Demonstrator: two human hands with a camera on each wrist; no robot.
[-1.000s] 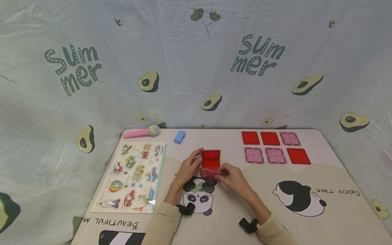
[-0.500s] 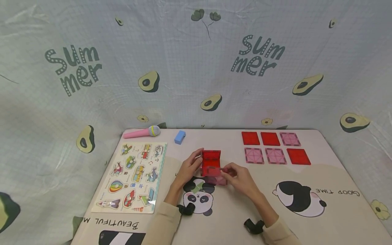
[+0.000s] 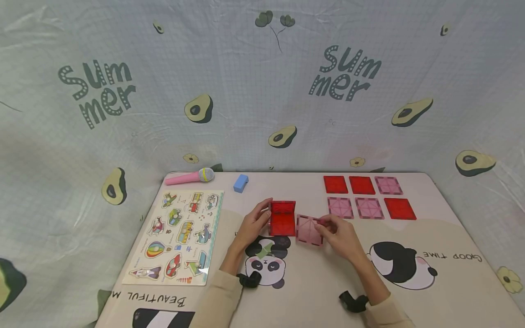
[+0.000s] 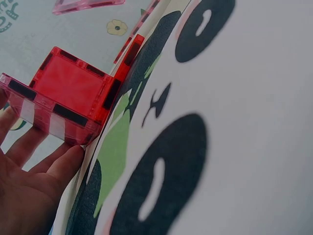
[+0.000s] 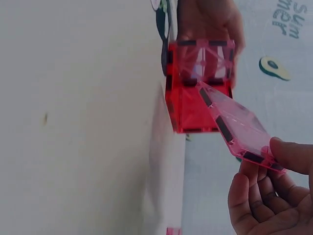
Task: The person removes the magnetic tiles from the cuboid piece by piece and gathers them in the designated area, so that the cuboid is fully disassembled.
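Note:
In the head view a partly built box of see-through magnetic tiles stands mid-table: a red base tile [image 3: 283, 226], a red back tile [image 3: 283, 207] upright, and a pink side tile [image 4: 49, 110] upright on the left, seen in the left wrist view. My left hand [image 3: 253, 225] rests its fairly straight fingers against the outer face of that pink side. Right of the box, my right hand [image 3: 339, 234] pinches another pink magnetic tile [image 3: 308, 230] between thumb and fingers. In the right wrist view that held tile [image 5: 239, 122] is tilted in front of the box.
At the back right lie flat red tiles [image 3: 335, 185] and pink tiles [image 3: 340, 208] in two rows. A vehicle puzzle board [image 3: 174, 237] lies at left. Behind it are a pink toy microphone [image 3: 188, 176] and a blue block [image 3: 240, 183]. A printed curtain [image 3: 246, 82] hangs behind the table.
My right hand has drawn the pink tile from the front of the red box outward to the right and turned its face toward the camera. The left hand has stayed against the box.

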